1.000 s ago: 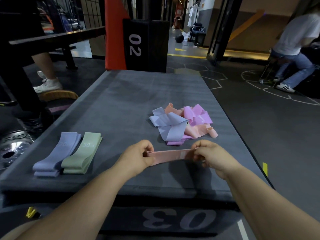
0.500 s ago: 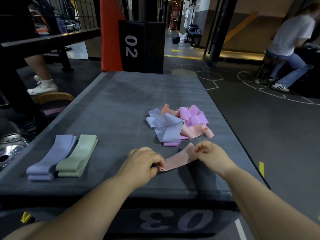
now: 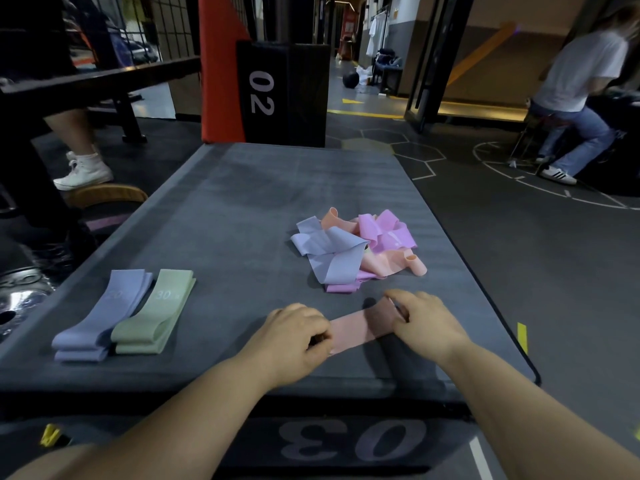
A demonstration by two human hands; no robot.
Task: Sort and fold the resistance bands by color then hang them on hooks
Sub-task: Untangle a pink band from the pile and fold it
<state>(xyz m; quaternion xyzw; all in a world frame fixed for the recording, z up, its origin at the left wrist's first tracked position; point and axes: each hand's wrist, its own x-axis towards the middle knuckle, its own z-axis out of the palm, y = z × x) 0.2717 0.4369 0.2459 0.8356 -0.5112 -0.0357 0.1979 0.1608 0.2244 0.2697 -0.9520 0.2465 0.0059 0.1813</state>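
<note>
A pink resistance band (image 3: 360,329) lies flat near the front edge of the grey padded box (image 3: 263,209). My left hand (image 3: 294,336) pinches its left end and my right hand (image 3: 424,318) grips its right end. Behind it sits a loose pile of bands (image 3: 360,249) in lilac-grey, peach and pink. At the front left a folded lilac band (image 3: 104,315) and a folded green band (image 3: 156,311) lie side by side. No hooks are in view.
A black block marked 02 (image 3: 282,95) and an orange pad (image 3: 220,81) stand behind the box. A seated person (image 3: 578,98) is at the far right; another person's leg and white shoe (image 3: 85,168) at the left. Weight plates (image 3: 20,292) lie on the floor left.
The pink band, held stretched in the air between both hands a second ago, has come down onto the box top, tilted up to the right. Both hands kept hold of its ends.
</note>
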